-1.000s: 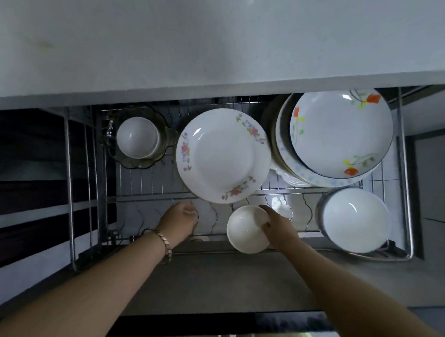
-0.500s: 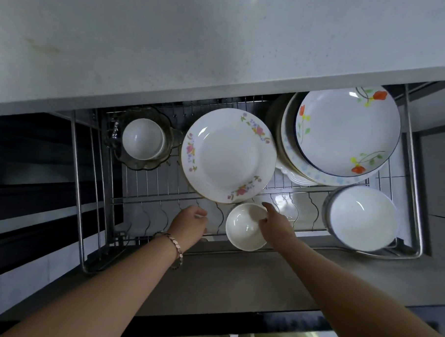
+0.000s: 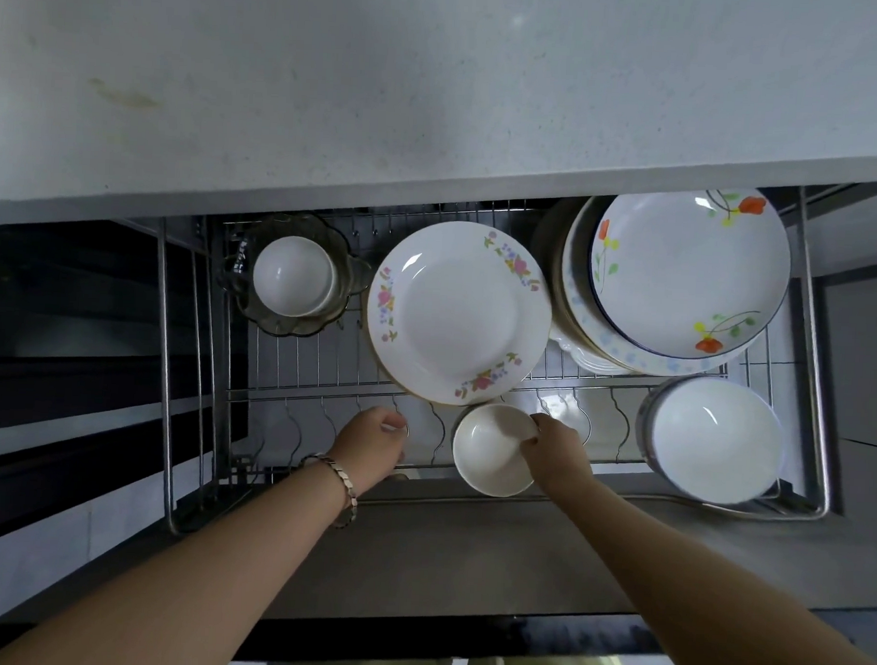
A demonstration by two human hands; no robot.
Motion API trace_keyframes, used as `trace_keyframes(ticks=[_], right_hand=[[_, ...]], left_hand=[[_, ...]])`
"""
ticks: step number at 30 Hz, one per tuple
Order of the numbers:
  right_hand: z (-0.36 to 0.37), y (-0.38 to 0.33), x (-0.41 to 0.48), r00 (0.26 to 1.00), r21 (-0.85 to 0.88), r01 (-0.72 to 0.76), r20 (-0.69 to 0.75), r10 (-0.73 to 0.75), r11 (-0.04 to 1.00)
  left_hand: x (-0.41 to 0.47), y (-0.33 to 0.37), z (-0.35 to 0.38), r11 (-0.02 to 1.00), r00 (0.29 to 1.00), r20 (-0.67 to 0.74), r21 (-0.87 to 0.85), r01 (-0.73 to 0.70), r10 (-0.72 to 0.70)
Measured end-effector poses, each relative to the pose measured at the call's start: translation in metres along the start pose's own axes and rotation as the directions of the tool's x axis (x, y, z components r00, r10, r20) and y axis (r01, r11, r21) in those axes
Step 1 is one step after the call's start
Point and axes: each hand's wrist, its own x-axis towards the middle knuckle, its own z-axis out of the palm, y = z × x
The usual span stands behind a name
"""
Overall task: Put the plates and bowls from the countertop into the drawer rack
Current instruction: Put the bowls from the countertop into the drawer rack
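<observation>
The small plain white bowl (image 3: 491, 455) has been tipped, its mouth now turned more toward the back of the wire drawer rack (image 3: 165, 370) and more of its outer wall shown in front. It has been brought slightly nearer the floral-edged white plate (image 3: 458, 313) – the right hand (image 3: 557, 450) has been carried along with it

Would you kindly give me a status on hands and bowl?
Right hand grips bowl at rack front row. Left hand curled at wires, grip unclear. Plate close behind.
</observation>
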Motion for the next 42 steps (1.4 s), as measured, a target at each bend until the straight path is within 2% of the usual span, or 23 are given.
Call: trace_keyframes(ticks=[6,14,17,21,26,29,31,34,36,38,40,42], right_hand=[[0.002,-0.001,-0.004,0.999,-0.049,-0.022,-0.031,0.021,0.999],[-0.007,-0.008,-0.010,0.996,-0.083,-0.067,0.046,0.071,0.994],[-0.023,-0.019,-0.023,0.997,-0.159,-0.052,0.054,0.062,0.986],[-0.064,-0.055,-0.050,0.991,-0.272,0.119,0.092,-0.097,0.955],[-0.136,-0.139,-0.089,0.908,-0.315,0.418,0.148,-0.391,0.852],[-0.170,-0.193,-0.103,0.861,-0.213,0.509,0.128,-0.493,0.834],[-0.186,-0.232,-0.103,0.843,-0.096,0.537,0.068,-0.533,0.838],[-0.205,-0.297,-0.097,0.871,0.256,0.484,-0.053,-0.488,0.837],[-0.216,-0.340,-0.087,0.906,0.514,0.404,-0.113,-0.407,0.757],[-0.225,-0.376,-0.074,0.936,0.708,0.311,-0.114,-0.332,0.634],[-0.228,-0.399,-0.060,0.948,0.822,0.254,-0.106,-0.301,0.509],[-0.225,-0.411,-0.046,0.949,0.855,0.260,-0.139,-0.284,0.448]], left_hand=[[0.000,-0.002,0.000,1.000,1.000,0.013,0.025,-0.005,0.005],[-0.007,0.000,-0.004,0.998,1.000,0.020,0.065,-0.019,0.017],[-0.017,0.011,-0.010,0.998,0.999,-0.001,0.053,-0.040,0.040],[-0.042,0.045,-0.033,0.981,0.980,-0.066,0.056,-0.183,0.187],[-0.078,0.109,-0.095,0.894,0.883,-0.296,-0.157,-0.421,0.364],[-0.089,0.144,-0.140,0.842,0.824,-0.405,-0.197,-0.502,0.397],[-0.087,0.165,-0.172,0.819,0.810,-0.451,-0.248,-0.517,0.374],[-0.075,0.193,-0.212,0.793,0.824,-0.441,-0.324,-0.515,0.355],[-0.062,0.206,-0.231,0.780,0.827,-0.432,-0.346,-0.522,0.361],[-0.050,0.214,-0.246,0.760,0.832,-0.422,-0.384,-0.525,0.361],[-0.040,0.217,-0.256,0.754,0.840,-0.404,-0.403,-0.520,0.363],[-0.033,0.218,-0.263,0.756,0.844,-0.393,-0.403,-0.516,0.366]])
